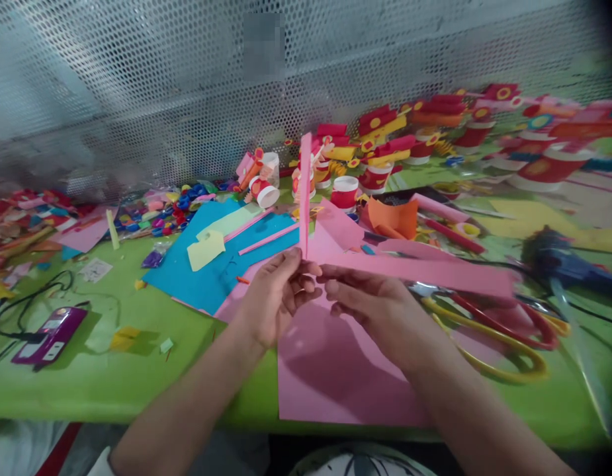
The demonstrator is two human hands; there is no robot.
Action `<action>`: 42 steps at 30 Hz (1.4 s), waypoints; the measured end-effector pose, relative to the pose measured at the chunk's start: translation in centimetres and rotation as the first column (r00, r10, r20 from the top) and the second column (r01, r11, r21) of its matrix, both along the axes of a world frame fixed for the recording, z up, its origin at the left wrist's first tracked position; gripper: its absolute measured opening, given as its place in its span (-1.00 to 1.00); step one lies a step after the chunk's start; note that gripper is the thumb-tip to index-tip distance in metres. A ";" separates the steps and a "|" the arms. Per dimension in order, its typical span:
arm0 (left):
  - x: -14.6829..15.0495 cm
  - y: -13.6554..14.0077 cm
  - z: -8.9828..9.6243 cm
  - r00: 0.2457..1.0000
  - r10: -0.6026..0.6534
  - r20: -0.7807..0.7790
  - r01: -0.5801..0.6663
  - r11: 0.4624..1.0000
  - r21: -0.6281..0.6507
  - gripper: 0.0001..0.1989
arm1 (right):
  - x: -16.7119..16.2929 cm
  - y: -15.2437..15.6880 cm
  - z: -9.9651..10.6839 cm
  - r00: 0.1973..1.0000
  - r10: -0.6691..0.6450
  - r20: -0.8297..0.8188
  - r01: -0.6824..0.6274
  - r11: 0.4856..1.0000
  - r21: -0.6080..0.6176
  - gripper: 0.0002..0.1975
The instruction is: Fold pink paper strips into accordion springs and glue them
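My left hand (pixel 280 291) pinches the lower end of a narrow pink paper strip (pixel 306 192) that stands upright. My right hand (pixel 368 297) is closed on a pink length of paper (pixel 435 272) stretching out to the right. The two pink parts meet at my fingertips; whether they are one folded strip or two pieces I cannot tell. Below both hands lies a pink paper sheet (pixel 345 370), partly in their shadow. Yellow-handled scissors (pixel 489 354) and red-handled scissors (pixel 509 324) lie beside my right forearm.
A glue gun (pixel 568 261) rests at the right. Blue paper (pixel 186 244) lies left of centre, with a purple device (pixel 50 337) and its cable farther left. Red paper cups (pixel 344 193) with paper constructions line the back, before a perforated metal screen (pixel 186 86).
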State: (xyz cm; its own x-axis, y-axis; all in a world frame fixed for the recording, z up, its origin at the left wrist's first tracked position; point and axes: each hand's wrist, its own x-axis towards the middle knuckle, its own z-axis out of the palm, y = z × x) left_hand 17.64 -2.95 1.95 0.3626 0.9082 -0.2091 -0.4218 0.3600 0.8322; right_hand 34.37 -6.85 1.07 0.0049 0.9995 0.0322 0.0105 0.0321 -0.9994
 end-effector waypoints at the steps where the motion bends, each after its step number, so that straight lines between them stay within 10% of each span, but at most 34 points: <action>1: 0.4 -0.1 -0.3 0.998 0.050 0.032 -0.048 0.998 -0.051 -0.70 | -0.2 0.0 -0.2 1.000 0.007 -0.019 -0.007 1.000 -0.002 -0.68; 15: 2.5 -2.3 -2.2 0.998 0.029 -0.056 -0.024 0.996 0.091 -0.75 | -1.1 -0.5 0.4 0.964 -0.265 -0.022 0.266 0.962 0.061 -0.81; 24: 0.3 -0.1 -0.8 0.909 0.033 -0.416 0.102 0.949 0.298 -0.82 | -0.1 -0.1 0.6 0.990 -0.068 0.122 0.067 0.998 0.017 -0.86; 31: 0.4 0.0 -1.3 0.974 -0.135 -0.181 0.150 0.986 0.076 -0.75 | 1.0 0.3 -0.5 0.998 -0.031 -0.049 0.030 0.999 -0.029 -0.64; 38: 2.2 -1.9 -2.7 0.942 0.093 -0.321 0.014 0.949 0.316 -0.72 | 1.9 -0.8 -1.9 0.993 -0.120 -0.013 0.121 0.992 0.046 -0.72; 42: 2.7 -2.0 -2.6 0.944 0.013 -0.329 0.086 0.954 0.286 -0.74 | 2.6 -1.2 -1.3 0.990 -0.138 0.027 0.136 0.990 0.046 -0.75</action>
State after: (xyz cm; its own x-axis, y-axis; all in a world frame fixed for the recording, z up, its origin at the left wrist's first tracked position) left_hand 20.30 -4.95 -0.61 0.3544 0.9338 -0.0482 -0.1027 0.0901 0.9906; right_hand 36.96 -8.02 -0.23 0.1399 0.9871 0.0783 0.0481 0.0723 -0.9962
